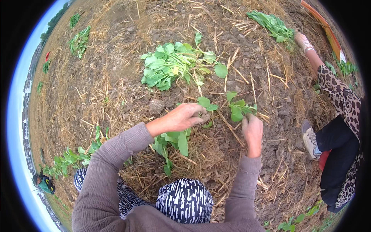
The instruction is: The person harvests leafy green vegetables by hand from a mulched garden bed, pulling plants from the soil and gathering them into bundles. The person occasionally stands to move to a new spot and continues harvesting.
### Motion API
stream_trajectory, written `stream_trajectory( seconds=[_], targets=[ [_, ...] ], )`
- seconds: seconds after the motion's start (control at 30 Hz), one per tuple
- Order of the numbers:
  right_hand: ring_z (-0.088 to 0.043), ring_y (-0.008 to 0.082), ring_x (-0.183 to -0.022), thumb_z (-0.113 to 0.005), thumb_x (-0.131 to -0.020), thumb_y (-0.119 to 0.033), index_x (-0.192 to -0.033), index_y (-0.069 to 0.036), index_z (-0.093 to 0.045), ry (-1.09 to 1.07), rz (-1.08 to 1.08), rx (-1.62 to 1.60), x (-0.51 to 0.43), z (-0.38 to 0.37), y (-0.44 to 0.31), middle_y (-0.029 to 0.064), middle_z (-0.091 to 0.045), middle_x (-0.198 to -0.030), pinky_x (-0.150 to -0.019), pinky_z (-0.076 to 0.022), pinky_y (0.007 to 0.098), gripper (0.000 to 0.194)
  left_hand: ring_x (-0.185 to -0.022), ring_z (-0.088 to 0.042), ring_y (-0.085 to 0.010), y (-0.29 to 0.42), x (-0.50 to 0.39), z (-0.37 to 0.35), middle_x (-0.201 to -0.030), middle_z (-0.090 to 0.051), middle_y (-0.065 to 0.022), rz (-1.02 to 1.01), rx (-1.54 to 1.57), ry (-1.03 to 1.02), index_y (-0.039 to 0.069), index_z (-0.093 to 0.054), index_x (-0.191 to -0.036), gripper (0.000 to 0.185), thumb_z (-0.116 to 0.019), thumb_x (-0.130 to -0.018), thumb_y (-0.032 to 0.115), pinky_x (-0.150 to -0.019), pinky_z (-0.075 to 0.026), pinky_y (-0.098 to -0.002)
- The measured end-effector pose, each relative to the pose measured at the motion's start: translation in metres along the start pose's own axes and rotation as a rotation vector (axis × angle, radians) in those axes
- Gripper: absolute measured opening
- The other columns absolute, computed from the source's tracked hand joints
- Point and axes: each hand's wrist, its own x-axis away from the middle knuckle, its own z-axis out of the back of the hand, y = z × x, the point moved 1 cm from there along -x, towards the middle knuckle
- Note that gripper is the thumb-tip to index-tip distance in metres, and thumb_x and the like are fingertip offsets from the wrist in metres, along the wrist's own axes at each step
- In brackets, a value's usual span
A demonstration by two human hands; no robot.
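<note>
My left hand point(194, 113) hovers over the straw-strewn soil with thumb and fingers curled near a small green leaf point(206, 104); whether it pinches anything is unclear. To its right, my right hand point(252, 123) is at the base of a leafy seedling point(238, 110), its fingertips partly hidden, so its grip cannot be made out. Below my left hand, larger green leaves point(174, 140) lie close to my knees. Beyond both hands, a loose pile of leafy seedlings point(165, 65) rests on the ground, stems towards the right.
At the right, a co-worker's gloved hand point(303, 40) touches another seedling bunch point(271, 25); their shoe point(310, 139) stands on the soil. A clod point(156, 106) lies left of my left hand. A plant row point(68, 159) runs at lower left, with another person point(46, 184) farther off.
</note>
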Motion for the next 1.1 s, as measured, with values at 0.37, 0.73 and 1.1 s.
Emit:
stream_trajectory(
  seconds=[0.37,0.73,1.1],
  targets=[
    [-0.060,0.0359,-0.094,-0.052,-0.078,-0.006,-0.102,-0.008,-0.063,0.179,0.481,0.141,-0.195,-0.081,-0.117,0.0152,-0.062,-0.102,-0.080,-0.0493,0.0414,0.027,-0.077,-0.061,-0.0121,-0.023,0.051,0.020,-0.083,-0.065,-0.0061,0.363,0.509,0.093,-0.001,-0.060,-0.102,0.020,-0.059,-0.087,0.012,-0.069,-0.050,-0.0289],
    [-0.061,0.0353,-0.092,-0.063,-0.077,-0.023,-0.100,-0.006,-0.067,-0.049,0.334,-0.094,-0.231,-0.096,-0.143,0.0203,-0.064,-0.097,-0.081,-0.0475,0.0403,0.029,-0.081,-0.061,-0.0126,-0.049,0.079,0.021,-0.091,-0.066,-0.0079,0.464,0.631,0.142,-0.002,-0.062,-0.103,0.022,-0.060,-0.086,0.012,-0.073,-0.050,-0.0288],
    [-0.064,0.0312,-0.084,-0.062,-0.076,-0.012,-0.107,-0.012,-0.066,-0.146,0.387,0.213,-0.191,-0.105,-0.169,0.0174,-0.066,-0.091,-0.077,-0.0497,0.0379,0.031,-0.078,-0.057,-0.0071,-0.051,0.074,0.023,-0.094,-0.065,-0.0023,0.458,0.594,0.091,0.000,-0.060,-0.107,0.020,-0.056,-0.089,0.008,-0.069,-0.049,-0.0245]
  ],
)
